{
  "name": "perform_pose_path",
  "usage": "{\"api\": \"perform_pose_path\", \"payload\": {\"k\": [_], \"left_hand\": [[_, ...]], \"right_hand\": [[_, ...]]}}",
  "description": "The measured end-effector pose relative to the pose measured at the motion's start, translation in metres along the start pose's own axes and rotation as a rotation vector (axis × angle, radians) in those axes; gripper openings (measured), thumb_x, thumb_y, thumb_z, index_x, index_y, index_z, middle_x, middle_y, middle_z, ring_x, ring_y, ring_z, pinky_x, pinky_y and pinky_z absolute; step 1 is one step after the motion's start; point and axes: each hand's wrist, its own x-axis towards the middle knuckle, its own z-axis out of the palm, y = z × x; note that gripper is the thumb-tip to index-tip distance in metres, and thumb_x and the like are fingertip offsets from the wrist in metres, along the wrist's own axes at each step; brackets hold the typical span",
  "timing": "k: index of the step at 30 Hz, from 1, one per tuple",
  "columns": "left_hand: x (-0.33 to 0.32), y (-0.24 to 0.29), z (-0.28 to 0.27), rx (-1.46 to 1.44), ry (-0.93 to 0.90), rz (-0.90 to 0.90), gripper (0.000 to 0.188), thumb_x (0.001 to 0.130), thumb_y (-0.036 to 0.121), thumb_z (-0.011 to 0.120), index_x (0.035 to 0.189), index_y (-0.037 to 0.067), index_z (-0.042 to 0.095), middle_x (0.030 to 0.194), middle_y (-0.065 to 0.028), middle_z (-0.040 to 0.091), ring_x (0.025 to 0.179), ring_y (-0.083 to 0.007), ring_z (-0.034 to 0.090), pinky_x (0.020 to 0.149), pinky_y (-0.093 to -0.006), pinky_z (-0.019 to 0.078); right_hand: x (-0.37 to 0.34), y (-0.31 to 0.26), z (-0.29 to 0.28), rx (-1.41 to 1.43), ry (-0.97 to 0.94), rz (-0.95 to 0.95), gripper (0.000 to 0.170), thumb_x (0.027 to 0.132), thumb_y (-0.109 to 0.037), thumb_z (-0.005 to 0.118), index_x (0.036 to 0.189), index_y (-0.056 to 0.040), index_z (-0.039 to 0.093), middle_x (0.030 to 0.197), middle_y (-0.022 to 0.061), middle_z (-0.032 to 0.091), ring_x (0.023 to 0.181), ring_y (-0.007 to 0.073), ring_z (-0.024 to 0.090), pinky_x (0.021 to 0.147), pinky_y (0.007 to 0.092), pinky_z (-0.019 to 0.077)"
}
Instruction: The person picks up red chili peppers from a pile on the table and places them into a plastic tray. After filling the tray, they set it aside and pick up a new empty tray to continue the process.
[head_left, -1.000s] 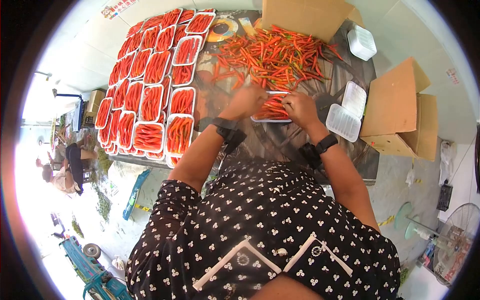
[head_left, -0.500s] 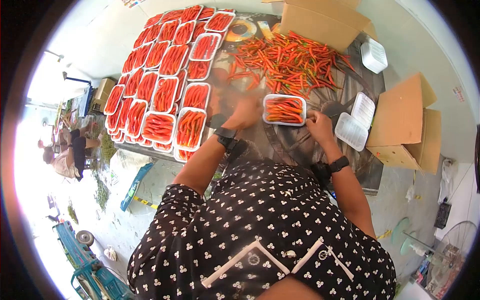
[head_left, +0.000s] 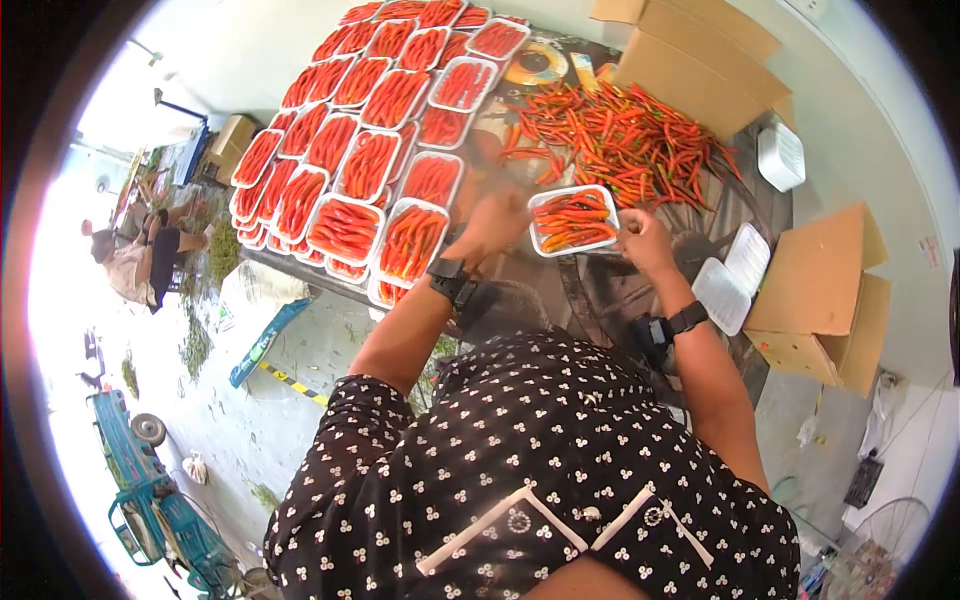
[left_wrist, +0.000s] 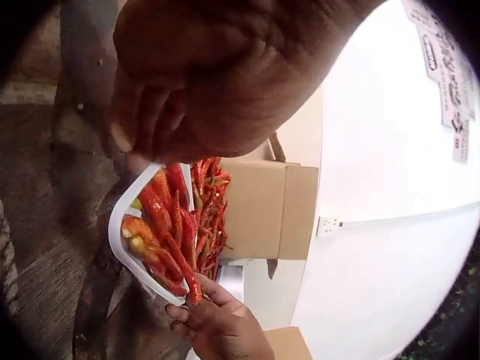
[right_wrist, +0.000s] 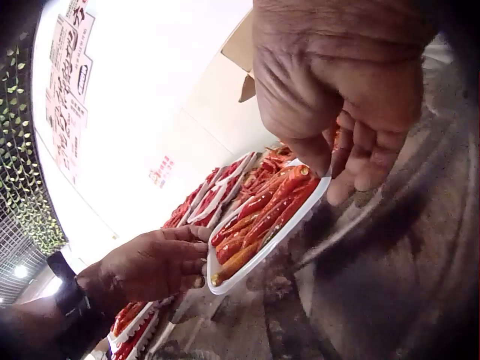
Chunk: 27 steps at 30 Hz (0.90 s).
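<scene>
A white foam tray filled with red chilies is held between my two hands, in front of the loose pile. My left hand pinches its left end, fingers bent at the rim. At the opposite end my right hand grips the rim with thumb and fingertips. In the left wrist view the tray looks tilted, with the chilies lying lengthwise side by side; part of its near end is hidden behind my left hand.
Stacked trays of chilies cover the table's left side. Behind my hands lies a heap of loose chilies against a cardboard box. To the right are white trays, a stack of trays and another cardboard box.
Both hands were over the tray's chilies; they have moved out to its two ends. The tray has shifted left relative to the loose pile, and the head view has turned.
</scene>
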Motion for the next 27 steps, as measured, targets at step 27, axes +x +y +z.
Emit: {"api": "perform_pose_path", "payload": {"k": [27], "left_hand": [[-0.005,-0.072,-0.116,-0.058,0.386,-0.212,0.05,0.087,0.016,0.061,0.127,-0.008,0.045,0.079,-0.0131,0.066,0.066,-0.0154,0.064,0.056,-0.0267,0.051]], "right_hand": [[0.149,-0.148,0.164,-0.087,-0.209,-0.421,0.038,0.074,-0.003,0.057,0.11,-0.0081,0.067,0.103,0.0169,0.067,0.093,0.0268,0.065,0.08,0.0353,0.0489]]}}
